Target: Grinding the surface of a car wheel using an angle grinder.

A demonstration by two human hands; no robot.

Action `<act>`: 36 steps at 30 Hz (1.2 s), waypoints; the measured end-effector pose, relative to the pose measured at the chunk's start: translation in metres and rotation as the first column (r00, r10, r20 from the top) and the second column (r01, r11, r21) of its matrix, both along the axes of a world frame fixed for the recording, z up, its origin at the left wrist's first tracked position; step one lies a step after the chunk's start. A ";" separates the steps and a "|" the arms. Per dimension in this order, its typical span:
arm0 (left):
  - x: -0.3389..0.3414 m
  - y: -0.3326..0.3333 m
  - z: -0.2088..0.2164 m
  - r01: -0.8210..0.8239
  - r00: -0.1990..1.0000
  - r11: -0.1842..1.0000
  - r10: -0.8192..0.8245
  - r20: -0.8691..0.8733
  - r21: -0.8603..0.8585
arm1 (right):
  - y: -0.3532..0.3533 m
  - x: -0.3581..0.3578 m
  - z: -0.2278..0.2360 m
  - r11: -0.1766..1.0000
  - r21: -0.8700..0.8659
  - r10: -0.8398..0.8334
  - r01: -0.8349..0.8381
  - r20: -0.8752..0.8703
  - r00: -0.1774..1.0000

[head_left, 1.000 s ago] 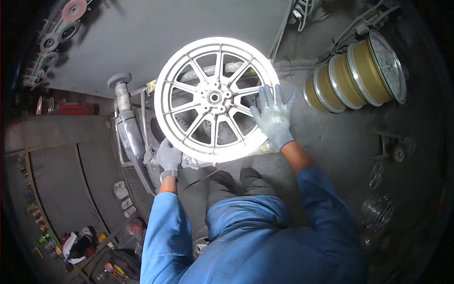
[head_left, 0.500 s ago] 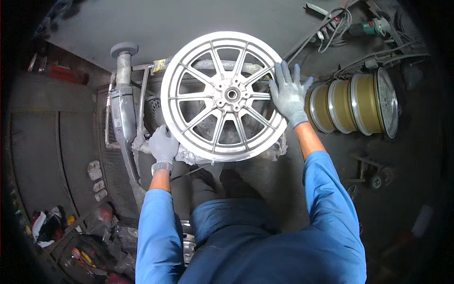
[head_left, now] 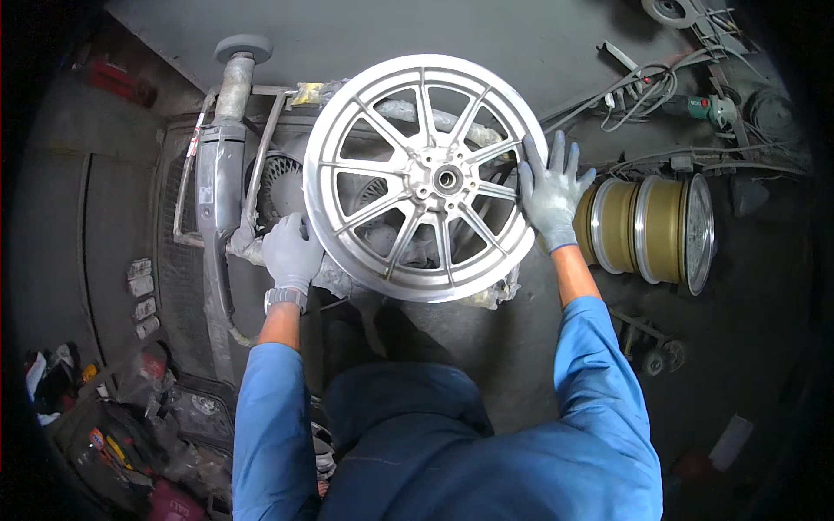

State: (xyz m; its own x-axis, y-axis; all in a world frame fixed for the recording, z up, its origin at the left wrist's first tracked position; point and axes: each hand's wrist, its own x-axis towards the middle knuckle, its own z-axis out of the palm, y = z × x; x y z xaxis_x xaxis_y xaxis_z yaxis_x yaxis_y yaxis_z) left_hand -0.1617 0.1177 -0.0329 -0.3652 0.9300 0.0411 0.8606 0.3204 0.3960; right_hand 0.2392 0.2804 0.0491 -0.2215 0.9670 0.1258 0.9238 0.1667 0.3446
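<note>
A silver multi-spoke wheel [head_left: 337, 233] lies face up on a tubular frame wrapped in dusty plastic [head_left: 328, 280]. My right hand [head_left: 553, 188], in a grey glove, rests on the rim's right edge with its fingers spread. Beside the lower left of the rim is my left hand [head_left: 293, 253], gloved as well, over the wrapped frame. Its fingers curl downward and their tips are hidden, so what they grip cannot be made out. A long grey power tool with a round disc [head_left: 223, 169] leans just left of that hand.
Gold-barrelled wheels [head_left: 658, 227] lie stacked on their side at the right. Cables [head_left: 651, 91] and a green-and-grey power tool [head_left: 717, 111] lie at the upper right. A small wheeled stand [head_left: 660, 354] is on the floor at right. Bags and loose items [head_left: 130, 438] clutter the lower left.
My view has turned, shifting the surroundings in the picture. My left hand has moved slightly left, away from the rim. The right hand stays spread on the rim.
</note>
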 end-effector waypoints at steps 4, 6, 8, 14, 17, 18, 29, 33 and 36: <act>0.002 -0.001 -0.002 0.001 1.000 1.000 -0.002 0.005 0.015 | -0.005 -0.009 -0.004 0.995 -0.083 0.067 -0.062 0.056 0.996; 0.002 -0.003 -0.002 0.003 1.000 1.000 -0.003 0.008 -0.010 | -0.002 -0.007 -0.001 0.995 -0.078 0.074 -0.069 0.064 0.995; 0.000 -0.004 -0.002 0.002 1.000 1.000 -0.002 0.004 -0.030 | 0.006 -0.004 0.003 0.998 -0.012 0.062 -0.062 -0.031 0.998; -0.002 -0.007 -0.003 0.015 1.000 1.000 -0.015 -0.006 0.011 | 0.051 -0.044 0.017 0.971 0.036 0.239 -0.238 -0.038 0.970; 0.000 0.000 -0.001 0.030 0.999 1.000 -0.030 -0.010 -0.003 | 0.071 -0.050 0.015 0.964 0.037 0.265 -0.264 -0.023 0.964; 0.002 0.003 0.001 0.043 0.999 0.999 -0.043 -0.007 -0.020 | 0.075 -0.049 0.016 0.965 0.051 0.258 -0.256 -0.020 0.966; 0.002 -0.008 -0.002 -0.001 0.997 1.000 0.000 0.072 0.011 | 0.073 -0.055 0.028 0.968 -0.088 0.218 -0.233 -0.151 0.964; 0.001 -0.010 -0.009 0.020 0.999 0.997 -0.024 0.045 0.079 | 0.058 -0.061 0.039 0.954 -0.220 0.168 -0.204 -0.169 0.971; 0.002 -0.005 -0.006 0.016 0.999 1.000 -0.017 0.044 0.021 | 0.046 -0.053 0.037 0.953 -0.191 0.189 -0.234 -0.226 0.956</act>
